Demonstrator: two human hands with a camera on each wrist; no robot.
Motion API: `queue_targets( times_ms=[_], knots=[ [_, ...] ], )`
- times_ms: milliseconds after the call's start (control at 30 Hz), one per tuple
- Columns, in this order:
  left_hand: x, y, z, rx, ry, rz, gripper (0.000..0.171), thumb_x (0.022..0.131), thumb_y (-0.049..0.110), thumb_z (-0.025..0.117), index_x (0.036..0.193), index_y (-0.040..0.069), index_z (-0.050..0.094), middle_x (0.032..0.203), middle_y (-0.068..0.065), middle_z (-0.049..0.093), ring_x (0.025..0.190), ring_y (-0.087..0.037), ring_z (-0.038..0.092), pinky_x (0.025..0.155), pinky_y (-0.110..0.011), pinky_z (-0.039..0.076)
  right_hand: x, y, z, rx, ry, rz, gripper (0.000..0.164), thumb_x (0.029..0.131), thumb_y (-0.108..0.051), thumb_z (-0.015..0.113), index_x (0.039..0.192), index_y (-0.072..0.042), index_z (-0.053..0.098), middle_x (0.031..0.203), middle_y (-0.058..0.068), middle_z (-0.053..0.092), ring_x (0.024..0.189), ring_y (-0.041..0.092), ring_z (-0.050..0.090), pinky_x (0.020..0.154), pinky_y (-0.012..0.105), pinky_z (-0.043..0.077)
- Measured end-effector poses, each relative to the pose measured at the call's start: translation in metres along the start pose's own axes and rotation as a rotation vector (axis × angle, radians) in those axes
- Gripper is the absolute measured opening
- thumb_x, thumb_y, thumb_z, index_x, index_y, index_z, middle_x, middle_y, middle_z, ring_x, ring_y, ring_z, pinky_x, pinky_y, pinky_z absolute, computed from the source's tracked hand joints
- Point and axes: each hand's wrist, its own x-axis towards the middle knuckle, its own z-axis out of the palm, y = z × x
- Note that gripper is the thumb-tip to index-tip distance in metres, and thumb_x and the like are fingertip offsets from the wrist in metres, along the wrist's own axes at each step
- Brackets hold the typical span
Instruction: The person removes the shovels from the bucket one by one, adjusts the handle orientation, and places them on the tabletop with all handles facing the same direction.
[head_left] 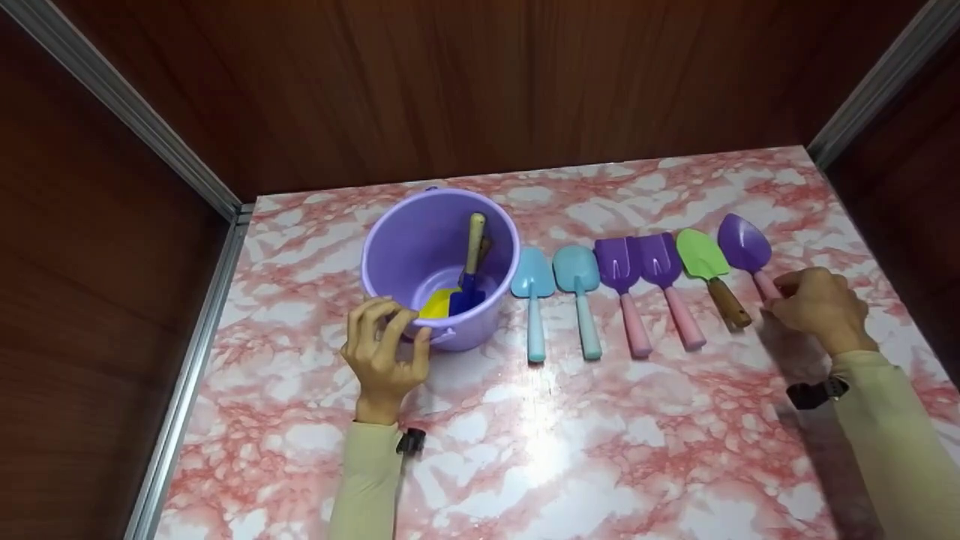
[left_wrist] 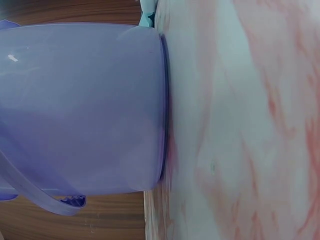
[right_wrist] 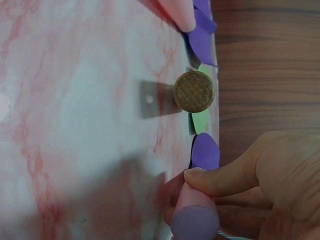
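Note:
A purple bucket [head_left: 484, 326] stands upright on the left of the table. My left hand [head_left: 384, 367] grips its near rim, fingers over the edge and thumb on the outside. In the bucket lean a blue hand trowel [head_left: 472, 262] with a wooden handle and a yellow blade [head_left: 439, 304]; another brown handle shows behind. At the right end of a row of hand trowels, my right hand [head_left: 821, 307] pinches the pink handle of a rounded purple trowel [head_left: 744, 241]. The right wrist view shows thumb and fingers around that pink handle [right_wrist: 200, 197].
Left of the held trowel lie a green trowel [head_left: 703, 253] with a brown handle, two square purple shovels with pink handles [head_left: 637, 326], and two light blue trowels [head_left: 576, 268] beside the bucket. Dark wooden panels [head_left: 525, 90] enclose the marbled table [head_left: 600, 465] at back and sides.

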Motion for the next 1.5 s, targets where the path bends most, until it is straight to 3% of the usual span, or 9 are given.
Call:
queue_targets(
  times_ms=[200, 367, 633, 867, 1067, 1267, 1500],
  knots=[
    [0.001, 0.0, 0.001, 0.008, 0.009, 0.004, 0.038, 0.1, 0.044, 0.069, 0.088, 0.009, 0.077, 0.092, -0.013, 0.072, 0.095, -0.036, 0.069, 0.076, -0.043, 0.063, -0.001, -0.001, -0.001, 0.016, 0.003, -0.017, 0.057, 0.095, -0.031, 0.077, 0.138, 0.004, 0.064, 0.132, 0.035, 0.065, 0.115, 0.061, 0.059, 0.079, 0.066, 0.047],
    [0.0, 0.0, 0.001, -0.007, 0.001, 0.001, 0.037, 0.1, 0.042, 0.069, 0.089, 0.008, 0.077, 0.093, -0.014, 0.071, 0.095, -0.036, 0.067, 0.087, -0.044, 0.062, -0.004, -0.002, -0.001, 0.012, 0.02, -0.013, 0.058, 0.096, -0.03, 0.075, 0.137, 0.008, 0.062, 0.13, 0.037, 0.064, 0.113, 0.061, 0.06, 0.079, 0.069, 0.047],
    [0.0, 0.0, 0.0, 0.005, 0.002, 0.0, 0.037, 0.1, 0.042, 0.069, 0.089, 0.008, 0.077, 0.093, -0.014, 0.072, 0.096, -0.036, 0.068, 0.088, -0.041, 0.063, -0.006, -0.019, -0.005, -0.03, 0.096, -0.001, 0.072, 0.101, -0.05, 0.065, 0.14, 0.01, 0.058, 0.135, 0.035, 0.062, 0.114, 0.064, 0.058, 0.08, 0.072, 0.046],
    [0.001, 0.001, 0.0, -0.002, 0.003, 0.004, 0.036, 0.1, 0.042, 0.07, 0.089, 0.008, 0.077, 0.094, -0.014, 0.072, 0.096, -0.037, 0.068, 0.089, -0.045, 0.062, 0.004, -0.047, -0.011, -0.028, 0.189, -0.122, 0.049, 0.096, -0.025, 0.07, 0.135, 0.005, 0.065, 0.125, 0.038, 0.066, 0.104, 0.061, 0.062, 0.074, 0.07, 0.047],
    [0.001, 0.0, -0.001, 0.006, 0.004, 0.002, 0.038, 0.1, 0.043, 0.069, 0.089, 0.008, 0.077, 0.092, -0.013, 0.072, 0.095, -0.036, 0.068, 0.078, -0.042, 0.063, 0.016, -0.084, -0.021, -0.039, 0.19, -0.202, 0.046, 0.098, -0.021, 0.07, 0.135, 0.006, 0.065, 0.131, 0.042, 0.062, 0.109, 0.068, 0.06, 0.079, 0.077, 0.048],
    [-0.001, -0.001, -0.001, 0.001, 0.012, -0.004, 0.039, 0.1, 0.043, 0.069, 0.089, 0.007, 0.077, 0.092, -0.014, 0.072, 0.096, -0.037, 0.068, 0.083, -0.043, 0.062, 0.021, -0.143, -0.025, 0.016, 0.244, -0.308, 0.049, 0.097, -0.019, 0.073, 0.139, 0.005, 0.065, 0.136, 0.036, 0.064, 0.111, 0.057, 0.065, 0.082, 0.072, 0.054],
    [-0.001, 0.0, 0.001, -0.008, 0.005, -0.006, 0.037, 0.1, 0.043, 0.07, 0.089, 0.008, 0.077, 0.093, -0.014, 0.072, 0.097, -0.037, 0.068, 0.084, -0.043, 0.062, 0.017, -0.214, -0.023, 0.061, 0.292, -0.537, 0.042, 0.096, -0.012, 0.074, 0.136, 0.0, 0.07, 0.134, 0.028, 0.069, 0.112, 0.048, 0.069, 0.087, 0.067, 0.059]
  ],
)
